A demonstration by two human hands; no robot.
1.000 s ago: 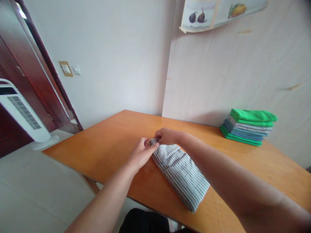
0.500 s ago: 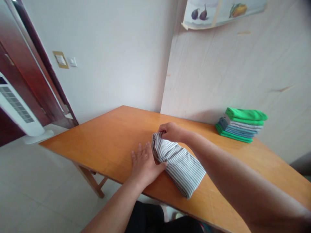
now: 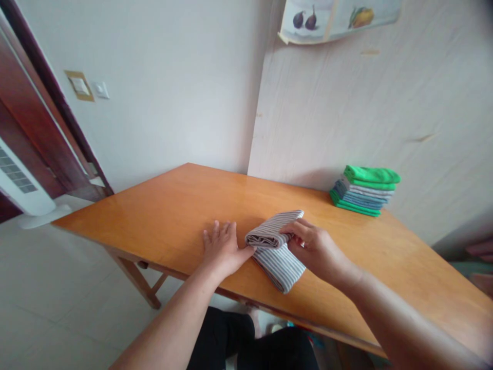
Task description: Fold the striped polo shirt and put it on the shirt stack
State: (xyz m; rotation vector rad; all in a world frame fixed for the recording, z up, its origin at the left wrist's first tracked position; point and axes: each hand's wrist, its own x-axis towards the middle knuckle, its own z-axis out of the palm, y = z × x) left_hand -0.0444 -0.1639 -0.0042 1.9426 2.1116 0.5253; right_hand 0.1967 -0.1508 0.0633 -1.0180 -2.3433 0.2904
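A grey-and-white striped cloth (image 3: 280, 267), in a narrow folded strip, lies near the front edge of the wooden table (image 3: 165, 210). Its far part is lifted and doubled back over the near part, with the layered end facing left. My right hand (image 3: 319, 254) pinches the lifted part at its right side. On the left, my left hand (image 3: 224, 252) rests on the tabletop with fingers spread, its thumb touching the cloth at the crease. The fingertips of my right hand are partly hidden behind the fabric.
A neat stack of folded cloths (image 3: 364, 191), green, blue and pale, stands at the back right against the wooden panel (image 3: 339, 113). A white upright appliance (image 3: 29, 180) stands on the floor at the left. My legs (image 3: 250, 339) are under the table's front edge.
My right hand has drawn the cloth's far end up and back toward me, folding it over the near part. My left hand stays beside the cloth. The view has shifted slightly.
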